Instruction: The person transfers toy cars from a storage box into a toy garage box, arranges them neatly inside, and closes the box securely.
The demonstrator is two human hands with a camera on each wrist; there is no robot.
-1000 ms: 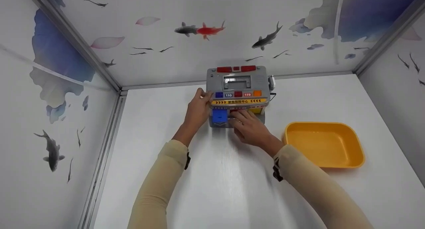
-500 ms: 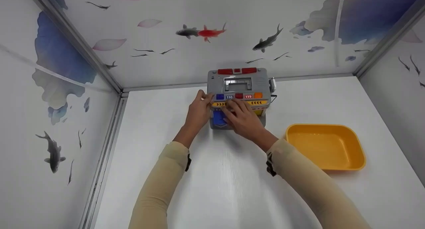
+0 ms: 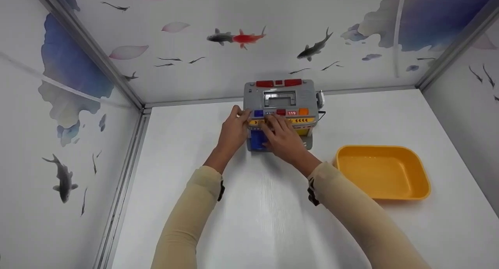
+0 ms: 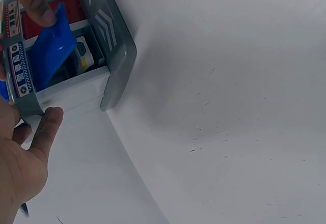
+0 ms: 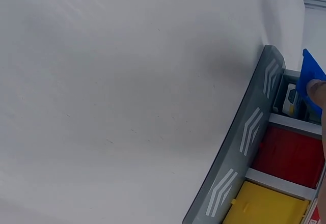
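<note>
A grey toy garage, marked 110 and 119, stands against the back wall. My left hand grips its left front corner; in the left wrist view the thumb lies along the side wall. The blue door is swung partly out, and a small white and yellow toy vehicle shows in the bay behind it. The thumb of my right hand touches the blue door, while its fingers spread over the yellow strip and front roof edge. Red and yellow doors are down.
To the right of the garage, an orange-yellow tray sits on the white table. White panels with painted fish enclose the back and sides. A white part and a thin black piece stick out from the garage's right side.
My right hand has moved from the front of the red door up and left, onto the roof edge and the blue door. My left hand keeps its hold on the corner.
</note>
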